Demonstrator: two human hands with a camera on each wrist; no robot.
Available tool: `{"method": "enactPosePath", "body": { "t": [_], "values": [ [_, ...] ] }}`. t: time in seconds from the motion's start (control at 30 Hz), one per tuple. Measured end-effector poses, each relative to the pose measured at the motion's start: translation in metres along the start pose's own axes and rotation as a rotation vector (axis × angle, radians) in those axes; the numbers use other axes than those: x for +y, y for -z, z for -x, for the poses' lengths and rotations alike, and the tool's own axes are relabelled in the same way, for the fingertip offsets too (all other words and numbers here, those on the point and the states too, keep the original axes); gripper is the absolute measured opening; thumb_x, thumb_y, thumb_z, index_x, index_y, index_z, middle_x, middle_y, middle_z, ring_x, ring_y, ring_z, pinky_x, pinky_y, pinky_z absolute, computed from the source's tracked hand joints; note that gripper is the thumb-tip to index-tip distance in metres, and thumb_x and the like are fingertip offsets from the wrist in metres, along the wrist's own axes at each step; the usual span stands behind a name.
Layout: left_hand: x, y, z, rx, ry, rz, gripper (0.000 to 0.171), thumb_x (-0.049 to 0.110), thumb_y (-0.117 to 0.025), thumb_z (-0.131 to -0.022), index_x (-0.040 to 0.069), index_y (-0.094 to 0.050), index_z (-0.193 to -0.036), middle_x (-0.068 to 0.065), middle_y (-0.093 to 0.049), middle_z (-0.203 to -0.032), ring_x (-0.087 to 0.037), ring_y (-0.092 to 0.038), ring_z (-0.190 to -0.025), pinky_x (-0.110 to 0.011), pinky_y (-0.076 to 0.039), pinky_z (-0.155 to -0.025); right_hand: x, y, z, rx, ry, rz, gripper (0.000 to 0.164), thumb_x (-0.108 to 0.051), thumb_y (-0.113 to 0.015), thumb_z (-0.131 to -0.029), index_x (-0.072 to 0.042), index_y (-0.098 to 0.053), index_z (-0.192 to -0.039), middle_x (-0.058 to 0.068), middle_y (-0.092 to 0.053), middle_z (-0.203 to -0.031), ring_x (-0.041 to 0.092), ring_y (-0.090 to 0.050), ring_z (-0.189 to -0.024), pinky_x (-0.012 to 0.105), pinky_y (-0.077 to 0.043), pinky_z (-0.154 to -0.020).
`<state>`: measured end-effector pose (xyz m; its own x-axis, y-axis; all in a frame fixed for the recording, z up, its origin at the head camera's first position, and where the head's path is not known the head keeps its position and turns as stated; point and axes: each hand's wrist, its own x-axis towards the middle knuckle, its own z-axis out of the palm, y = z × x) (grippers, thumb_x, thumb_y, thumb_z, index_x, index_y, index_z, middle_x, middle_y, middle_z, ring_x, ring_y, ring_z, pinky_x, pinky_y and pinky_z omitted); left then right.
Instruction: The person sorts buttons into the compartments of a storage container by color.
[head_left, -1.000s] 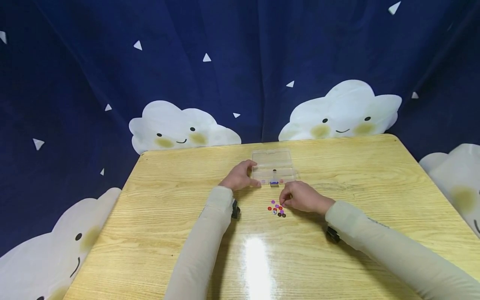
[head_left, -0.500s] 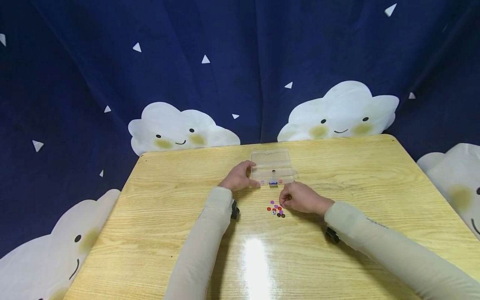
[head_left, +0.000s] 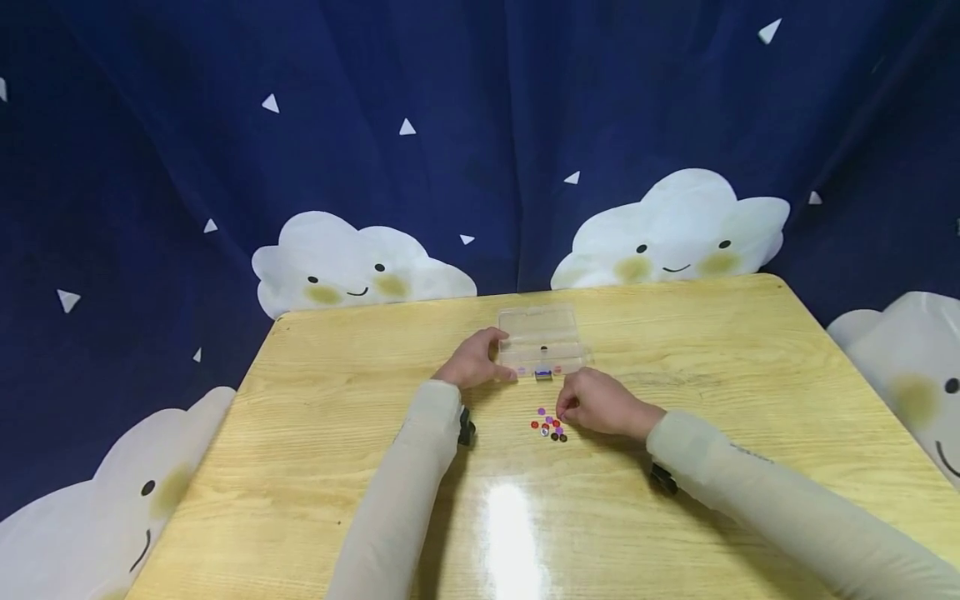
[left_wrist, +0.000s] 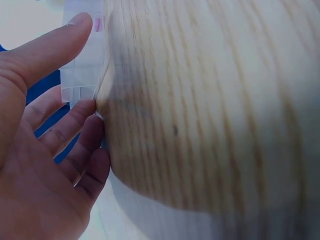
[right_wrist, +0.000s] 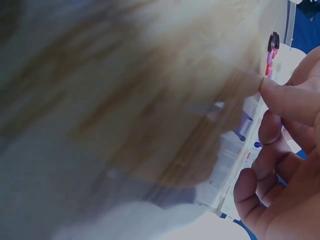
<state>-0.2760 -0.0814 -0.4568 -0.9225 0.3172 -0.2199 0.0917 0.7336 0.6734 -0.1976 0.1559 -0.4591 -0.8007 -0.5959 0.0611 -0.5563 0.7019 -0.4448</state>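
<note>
A clear plastic box (head_left: pixel 538 342) stands with its lid raised toward the back of the table. My left hand (head_left: pixel 474 360) grips its left end, thumb at the front and fingers at the side; the left wrist view shows the thumb over the clear wall (left_wrist: pixel 82 80). Small round discs in red, purple, brown and white lie in a loose group (head_left: pixel 545 427) in front of the box. At the right of this group, my right hand (head_left: pixel 596 402) pinches a small purple disc, mostly hidden by the fingertips. In the right wrist view, thumb and index finger meet beside the discs (right_wrist: pixel 270 62).
Inside the box are several discs, with a dark one (head_left: pixel 543 348) in the middle. A blue clasp (head_left: pixel 543 375) sits at its front edge. The wooden table (head_left: pixel 375 375) backs onto a dark blue curtain (head_left: pixel 420 67) printed with white clouds.
The head view has tilted slightly, so everything sits a little lower in it. Both hands stay about where they were, the left at the box and the right beside the discs.
</note>
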Motion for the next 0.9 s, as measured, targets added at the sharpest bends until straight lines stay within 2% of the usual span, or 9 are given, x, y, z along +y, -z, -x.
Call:
{"method": "enactPosePath", "body": {
  "t": [0.4, 0.8, 0.9],
  "values": [
    [-0.0010, 0.0005, 0.0018, 0.003, -0.015, 0.001, 0.077, 0.026, -0.085, -0.079, 0.016, -0.048, -0.145, -0.010, -0.054, -0.140, -0.028, -0.051, -0.130, -0.043, -0.041, -0.114, -0.0014, -0.0013, -0.0015, 0.004, 0.056, 0.032, 0.011, -0.008, -0.075, -0.082, -0.018, -0.078, -0.079, -0.009, -0.069, -0.078, 0.007, -0.058, -0.077, 0.034, -0.052, -0.080],
    [0.0000, 0.0002, 0.0005, 0.006, -0.013, -0.010, 0.076, 0.025, -0.085, -0.079, 0.015, -0.048, -0.145, -0.010, -0.054, -0.141, -0.028, -0.051, -0.130, -0.042, -0.041, -0.113, 0.0017, 0.0025, -0.0045, -0.014, 0.016, 0.010, 0.010, -0.009, -0.074, -0.086, -0.017, -0.079, -0.082, -0.008, -0.071, -0.082, 0.010, -0.061, -0.082, 0.039, -0.054, -0.086],
    [0.0000, -0.0006, 0.0000, 0.005, -0.011, -0.017, 0.076, 0.025, -0.085, -0.079, 0.016, -0.048, -0.145, -0.010, -0.054, -0.141, -0.028, -0.051, -0.130, -0.043, -0.041, -0.113, 0.0028, 0.0047, -0.0045, -0.001, 0.016, -0.014, 0.010, -0.008, -0.073, -0.086, -0.016, -0.079, -0.081, -0.007, -0.070, -0.081, 0.008, -0.061, -0.080, 0.038, -0.054, -0.083]
  ]
}}
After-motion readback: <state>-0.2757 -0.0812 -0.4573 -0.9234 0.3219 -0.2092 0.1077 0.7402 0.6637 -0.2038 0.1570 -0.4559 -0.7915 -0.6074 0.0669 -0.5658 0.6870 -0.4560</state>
